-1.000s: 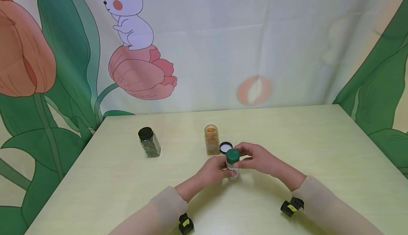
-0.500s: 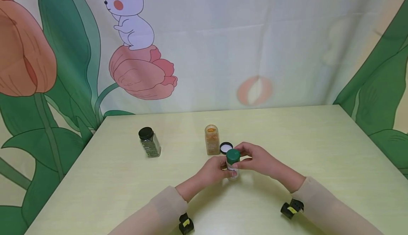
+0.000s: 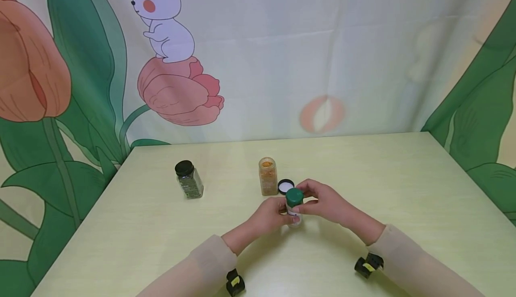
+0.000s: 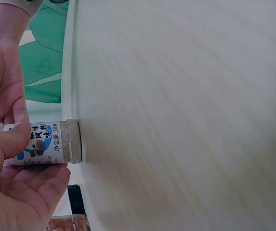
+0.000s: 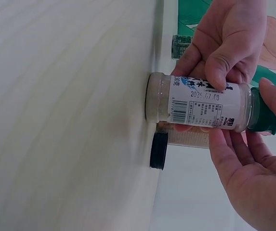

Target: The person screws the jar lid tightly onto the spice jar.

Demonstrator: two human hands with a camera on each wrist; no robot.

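A small clear seasoning jar [image 5: 205,103] with a white printed label and pale powder stands on the table, topped by a green cap [image 3: 294,196]. My left hand [image 3: 268,217] grips the jar's body from the left, thumb across the label. From the right, my right hand [image 3: 326,202] holds the green cap, its thumb on the near side and fingers around the far side. In the right wrist view the cap sits at the jar's mouth; whether it is loosened I cannot tell.
Just behind stands an uncapped jar of orange-brown powder [image 3: 268,178]. Its neighbour is a black lid [image 3: 286,186] lying with its white inside up. Farther left is a black-capped jar of green herbs [image 3: 189,180]. A printed curtain [image 3: 262,64] hangs behind the table.
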